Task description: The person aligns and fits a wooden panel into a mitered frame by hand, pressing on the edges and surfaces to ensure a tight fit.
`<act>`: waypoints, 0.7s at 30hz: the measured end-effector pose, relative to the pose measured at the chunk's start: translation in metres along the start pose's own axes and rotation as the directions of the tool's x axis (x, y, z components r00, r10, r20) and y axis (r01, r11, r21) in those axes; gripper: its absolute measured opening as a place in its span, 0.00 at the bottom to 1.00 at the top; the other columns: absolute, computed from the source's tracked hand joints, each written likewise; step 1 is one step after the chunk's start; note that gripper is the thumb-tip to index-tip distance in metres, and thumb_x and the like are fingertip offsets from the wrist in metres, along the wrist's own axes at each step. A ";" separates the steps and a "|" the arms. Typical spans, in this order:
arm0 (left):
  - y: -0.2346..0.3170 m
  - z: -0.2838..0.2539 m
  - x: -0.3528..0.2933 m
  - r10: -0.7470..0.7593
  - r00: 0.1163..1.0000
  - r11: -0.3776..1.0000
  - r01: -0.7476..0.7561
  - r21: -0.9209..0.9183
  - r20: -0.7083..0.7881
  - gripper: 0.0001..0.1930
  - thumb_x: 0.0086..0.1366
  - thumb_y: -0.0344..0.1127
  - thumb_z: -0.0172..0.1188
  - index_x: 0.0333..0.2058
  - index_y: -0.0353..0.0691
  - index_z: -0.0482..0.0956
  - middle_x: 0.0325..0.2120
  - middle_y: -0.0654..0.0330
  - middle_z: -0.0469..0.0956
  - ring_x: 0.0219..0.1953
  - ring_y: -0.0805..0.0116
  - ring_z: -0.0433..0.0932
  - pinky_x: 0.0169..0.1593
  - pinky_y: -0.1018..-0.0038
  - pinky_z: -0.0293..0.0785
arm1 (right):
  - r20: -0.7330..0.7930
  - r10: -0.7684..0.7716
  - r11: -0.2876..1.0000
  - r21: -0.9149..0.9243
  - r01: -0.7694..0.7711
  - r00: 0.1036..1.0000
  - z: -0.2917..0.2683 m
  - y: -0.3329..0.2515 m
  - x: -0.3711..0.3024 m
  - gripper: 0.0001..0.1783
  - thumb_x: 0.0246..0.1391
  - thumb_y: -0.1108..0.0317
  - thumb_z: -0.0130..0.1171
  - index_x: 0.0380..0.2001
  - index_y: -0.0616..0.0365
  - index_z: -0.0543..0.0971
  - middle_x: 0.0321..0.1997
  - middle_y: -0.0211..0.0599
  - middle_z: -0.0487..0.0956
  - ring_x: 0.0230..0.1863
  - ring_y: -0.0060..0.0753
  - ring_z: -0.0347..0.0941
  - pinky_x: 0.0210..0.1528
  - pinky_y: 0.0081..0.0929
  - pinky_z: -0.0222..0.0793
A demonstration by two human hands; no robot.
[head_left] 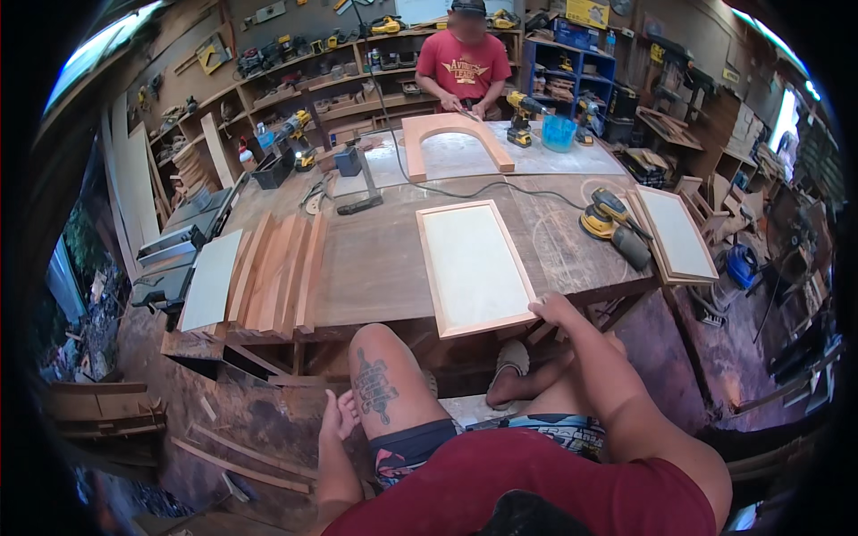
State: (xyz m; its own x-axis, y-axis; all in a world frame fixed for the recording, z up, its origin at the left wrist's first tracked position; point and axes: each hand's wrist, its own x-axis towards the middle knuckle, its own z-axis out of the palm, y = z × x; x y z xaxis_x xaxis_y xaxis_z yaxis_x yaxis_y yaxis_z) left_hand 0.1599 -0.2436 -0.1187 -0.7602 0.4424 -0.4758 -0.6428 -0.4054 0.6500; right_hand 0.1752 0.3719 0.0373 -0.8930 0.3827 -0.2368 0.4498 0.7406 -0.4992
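A pale panel with a wooden frame (476, 268) lies on the workbench (375, 277), its near edge jutting past the bench's front. My right hand (550, 310) is closed on the frame's near right corner, fingers bent around the edge. Beside my left thigh hangs my left hand (340, 414), empty, with its fingers apart. To the left of the panel, several wooden strips (279, 272) lie side by side, next to a pale flat board (212, 281). A yellow and black sander (615, 225) rests right of the panel.
Framed panels (677, 234) are stacked at the bench's right end. Across the bench a person (464, 67) in a red shirt works at an arched wooden piece (456, 129). Cordless drills (523, 121), a blue container (559, 134) and a black cord (429, 186) are on the bench.
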 end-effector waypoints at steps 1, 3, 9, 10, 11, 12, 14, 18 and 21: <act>0.008 0.005 0.002 0.086 0.991 0.996 -0.088 -0.010 -0.105 0.43 0.68 0.75 0.32 0.61 0.42 0.69 0.59 0.54 0.73 0.61 0.57 0.70 0.64 0.55 0.64 | 0.003 0.005 1.000 -0.011 -0.005 1.000 0.001 0.001 0.001 0.36 0.52 0.46 0.63 0.49 0.72 0.78 0.53 0.66 0.77 0.57 0.60 0.74 0.59 0.41 0.69; 0.037 0.001 0.009 0.214 0.955 0.976 -0.215 0.019 -0.204 0.42 0.68 0.74 0.33 0.61 0.42 0.69 0.60 0.55 0.72 0.63 0.56 0.68 0.64 0.55 0.63 | 0.038 0.007 1.000 0.006 -0.007 0.999 0.000 -0.003 0.002 0.37 0.52 0.46 0.63 0.50 0.72 0.78 0.53 0.66 0.77 0.58 0.60 0.73 0.60 0.41 0.69; 0.134 0.102 0.047 0.600 0.782 0.783 -0.532 0.322 -0.169 0.29 0.74 0.59 0.46 0.59 0.39 0.70 0.56 0.56 0.74 0.60 0.60 0.72 0.64 0.62 0.63 | 0.005 -0.025 0.999 -0.026 0.025 1.000 0.000 -0.002 -0.001 0.36 0.53 0.45 0.63 0.49 0.72 0.77 0.51 0.66 0.78 0.55 0.59 0.75 0.58 0.42 0.69; 0.149 0.132 0.053 0.627 0.769 0.738 -0.537 0.410 -0.122 0.28 0.75 0.56 0.46 0.59 0.37 0.70 0.56 0.55 0.74 0.60 0.59 0.72 0.66 0.63 0.63 | 0.019 -0.004 1.000 -0.023 0.005 1.000 -0.002 -0.004 -0.003 0.38 0.54 0.45 0.62 0.53 0.72 0.76 0.53 0.66 0.77 0.58 0.61 0.73 0.60 0.42 0.68; 0.160 0.161 0.064 0.644 0.765 0.682 -0.554 0.478 -0.033 0.27 0.75 0.55 0.47 0.58 0.37 0.70 0.56 0.55 0.75 0.59 0.60 0.73 0.64 0.65 0.65 | 0.015 0.001 1.000 -0.021 0.000 1.000 -0.003 -0.002 -0.002 0.38 0.54 0.45 0.62 0.53 0.72 0.76 0.53 0.66 0.77 0.58 0.61 0.73 0.60 0.42 0.68; 0.169 0.189 0.077 0.650 0.758 0.619 -0.572 0.538 0.058 0.26 0.75 0.53 0.48 0.58 0.37 0.71 0.55 0.55 0.75 0.58 0.61 0.75 0.63 0.66 0.66 | 0.015 -0.003 1.000 -0.025 0.004 1.000 -0.003 0.000 -0.001 0.37 0.54 0.45 0.62 0.52 0.72 0.76 0.53 0.65 0.77 0.58 0.61 0.73 0.60 0.42 0.68; 0.182 0.234 0.107 0.560 0.784 0.408 -0.542 0.735 0.267 0.24 0.73 0.49 0.51 0.58 0.37 0.71 0.53 0.55 0.76 0.57 0.60 0.75 0.63 0.66 0.67 | 0.014 -0.006 0.999 -0.031 0.006 1.000 -0.004 0.001 -0.002 0.37 0.54 0.45 0.62 0.52 0.72 0.76 0.54 0.65 0.77 0.57 0.61 0.73 0.60 0.42 0.68; 0.158 0.296 0.178 0.559 0.742 0.055 -0.479 0.876 0.371 0.27 0.67 0.47 0.61 0.59 0.38 0.71 0.56 0.48 0.74 0.61 0.54 0.72 0.64 0.63 0.66 | 0.056 0.001 0.999 -0.038 0.001 0.998 -0.010 -0.018 -0.008 0.37 0.55 0.45 0.61 0.52 0.71 0.77 0.54 0.65 0.77 0.58 0.61 0.73 0.61 0.43 0.68; 0.135 0.335 0.212 0.563 0.731 -0.071 -0.421 0.904 0.385 0.32 0.65 0.48 0.62 0.62 0.39 0.67 0.62 0.45 0.68 0.64 0.47 0.67 0.65 0.58 0.64 | 0.046 0.010 0.999 -0.044 -0.008 0.999 -0.007 -0.013 -0.007 0.36 0.55 0.45 0.60 0.52 0.71 0.77 0.54 0.65 0.77 0.58 0.61 0.73 0.61 0.44 0.68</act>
State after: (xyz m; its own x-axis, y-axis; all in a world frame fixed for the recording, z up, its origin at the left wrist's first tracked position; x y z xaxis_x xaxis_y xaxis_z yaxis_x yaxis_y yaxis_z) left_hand -0.0566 0.0631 0.0666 -0.8814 0.4030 0.2463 0.4515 0.5658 0.6899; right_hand 0.1756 0.3630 0.0513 -0.8883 0.3643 -0.2796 0.4570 0.7613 -0.4600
